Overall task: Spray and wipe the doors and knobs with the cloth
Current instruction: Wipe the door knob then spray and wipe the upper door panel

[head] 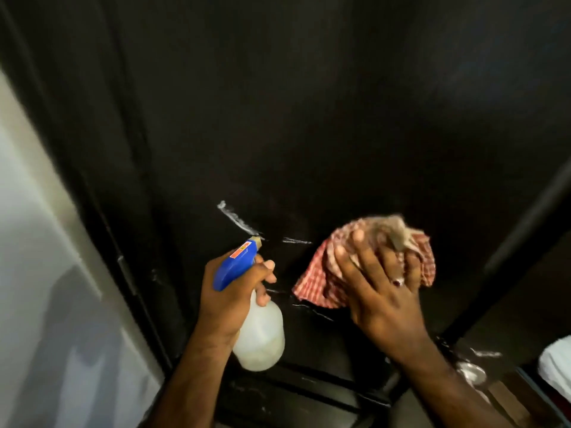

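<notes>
While the pale wall (37,242) runs down the far left, the left hand (228,301) is curled round the neck of a translucent white plastic spray bottle (262,332) with a blue trigger head (236,264), index finger on the trigger; bottle's long axis tilts up and right, nozzle aimed at the black flat door panel (309,118); contents not discernible through the cloudy wall; white foam streaks (238,219) lie just above and right of the nozzle; right of these, the right hand (383,291), fingers spread, presses a bunched red-and-white checked cloth (333,273) flat on the door; judged: streaks lie left of the cloth, nearer the right hand's sweep; no knob identifiable.
</notes>
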Demonstrator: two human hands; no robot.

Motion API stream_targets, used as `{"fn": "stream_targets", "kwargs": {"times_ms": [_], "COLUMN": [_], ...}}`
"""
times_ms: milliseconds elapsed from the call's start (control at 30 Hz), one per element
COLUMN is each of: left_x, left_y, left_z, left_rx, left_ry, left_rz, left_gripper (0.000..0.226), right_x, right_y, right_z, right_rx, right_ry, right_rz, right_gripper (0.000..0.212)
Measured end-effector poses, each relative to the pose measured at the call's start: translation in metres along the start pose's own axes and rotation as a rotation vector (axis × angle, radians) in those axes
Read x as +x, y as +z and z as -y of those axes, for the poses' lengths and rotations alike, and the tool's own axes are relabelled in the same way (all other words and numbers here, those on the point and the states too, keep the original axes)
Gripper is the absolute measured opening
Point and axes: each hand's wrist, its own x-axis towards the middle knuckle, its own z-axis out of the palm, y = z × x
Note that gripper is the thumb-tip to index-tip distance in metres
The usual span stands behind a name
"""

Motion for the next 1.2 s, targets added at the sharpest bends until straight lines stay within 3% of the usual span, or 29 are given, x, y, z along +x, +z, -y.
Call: {"fn": "stream_targets", "kwargs": {"times_ms": [67, 167, 333, 500, 667, 767, 1000, 1200], "left_x": [-0.002, -0.003, 0.004, 0.000, -0.004, -0.005, 0.009, 0.012], "left_y": [-0.016, -0.032, -0.051, -0.072, -0.087, -0.099, -0.101, -0.108], "left_z": [0.000, -0.004, -0.012, -0.009, -0.005, -0.010, -0.020, -0.002], "left_rx": [-0.029, -0.048, -0.078, -0.024, -0.031, -0.040, 0.017, -0.047], "left_ry": [-0.022, -0.015, 0.014, 0.015, -0.024, -0.006, 0.060, -0.004], "left_rz": [-0.056, -0.102, -0.155, -0.275, -0.308, -0.320, -0.324, -0.364], "left_gripper": [0.011, 0.013, 0.015, 0.037, 0.020, 0.011, 0.013, 0.009], "right_x": [-0.021, -0.002, 0.101, 0.125, 0.071, 0.075, 0.180, 0.122], "right_y": [-0.002, -0.008, -0.002, 0.025, 0.022, 0.006, 0.013, 0.032], "right_z": [-0.012, -0.018, 0.073, 0.128, 0.086, 0.070, 0.161, 0.138], "right_rx": [-0.026, 0.024, 0.144, 0.100, 0.101, 0.046, 0.088, 0.099], "right_ry": [-0.091, -0.068, 0.073, -0.173, -0.285, -0.250, -0.188, -0.362], "right_rz": [0.059, -0.004, -0.062, 0.111, 0.257, 0.190, 0.094, 0.261], "right_gripper": [0.067, 0.066, 0.073, 0.076, 0.070, 0.076, 0.070, 0.069]}}
